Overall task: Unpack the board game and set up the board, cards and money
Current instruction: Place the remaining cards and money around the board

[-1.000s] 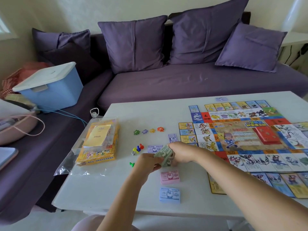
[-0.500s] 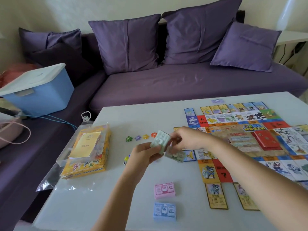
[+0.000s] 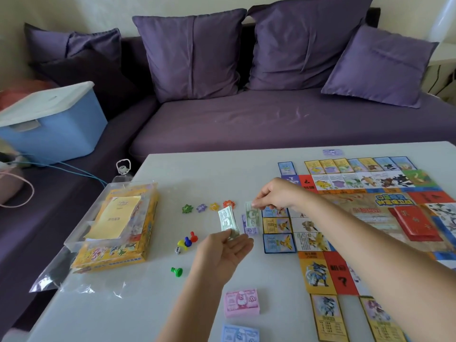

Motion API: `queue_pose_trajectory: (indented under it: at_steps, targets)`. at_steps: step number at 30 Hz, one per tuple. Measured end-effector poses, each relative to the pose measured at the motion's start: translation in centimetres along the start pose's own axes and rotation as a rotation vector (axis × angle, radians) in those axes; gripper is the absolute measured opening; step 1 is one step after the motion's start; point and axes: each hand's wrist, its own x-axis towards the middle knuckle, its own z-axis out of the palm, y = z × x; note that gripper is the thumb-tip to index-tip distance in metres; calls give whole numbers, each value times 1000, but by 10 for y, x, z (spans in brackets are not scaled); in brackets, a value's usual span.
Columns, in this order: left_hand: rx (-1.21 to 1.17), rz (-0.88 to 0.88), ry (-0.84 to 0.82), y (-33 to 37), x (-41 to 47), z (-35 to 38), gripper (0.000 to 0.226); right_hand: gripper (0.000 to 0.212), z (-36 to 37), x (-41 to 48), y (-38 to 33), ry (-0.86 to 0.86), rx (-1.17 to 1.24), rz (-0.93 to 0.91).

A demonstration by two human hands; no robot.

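Currently, we hold the money over the white table (image 3: 172, 174), left of the board (image 3: 365, 218). Our left hand (image 3: 223, 253) lies palm up and grips the near end of a stack of green bills (image 3: 228, 219) between thumb and fingers; the stack points away from us. Our right hand (image 3: 277, 196) pinches the far end of a single green bill (image 3: 252, 214), which hangs just beside the stack and above a small pile of purple bills (image 3: 251, 230) on the table. Whether the single bill touches that pile, we cannot tell. Property cards (image 3: 279, 243) line the board's left edge, and a red card pack (image 3: 417, 224) lies on its middle. A pink money stack (image 3: 241, 303) and a blue money stack (image 3: 240, 334) lie near us, one behind the other. Four star tokens (image 3: 214, 206) sit in a row beyond the green stack. Coloured pawns (image 3: 187, 240) and a die (image 3: 178, 250) lie to its left, near the bagged game box (image 3: 116, 233).
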Motion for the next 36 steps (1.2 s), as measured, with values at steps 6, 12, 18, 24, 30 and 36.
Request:
queue_pose_trajectory:
  at_steps: [6, 12, 18, 24, 30, 36]
  targets:
    - [-1, -34, -11, 0, 3, 5, 27, 29, 12, 11, 1, -3, -62, 56]
    - [-6, -43, -31, 1, 4, 5, 26, 29, 14, 13, -3, -2, -178, 21]
    - [-20, -54, -30, 2, 2, 5, 24, 40, 18, 12, -8, -96, -345, -64]
    - [-8, -49, -5, 4, 7, 6, 26, 34, 22, 14, -16, -141, -386, -79]
    - [8, -33, 1, 3, 2, 7, 22, 28, 24, 14, -18, -77, -362, -109]
    - [32, 96, 44, 12, -5, -1, 20, 37, 41, 17, -26, 140, -398, -46]
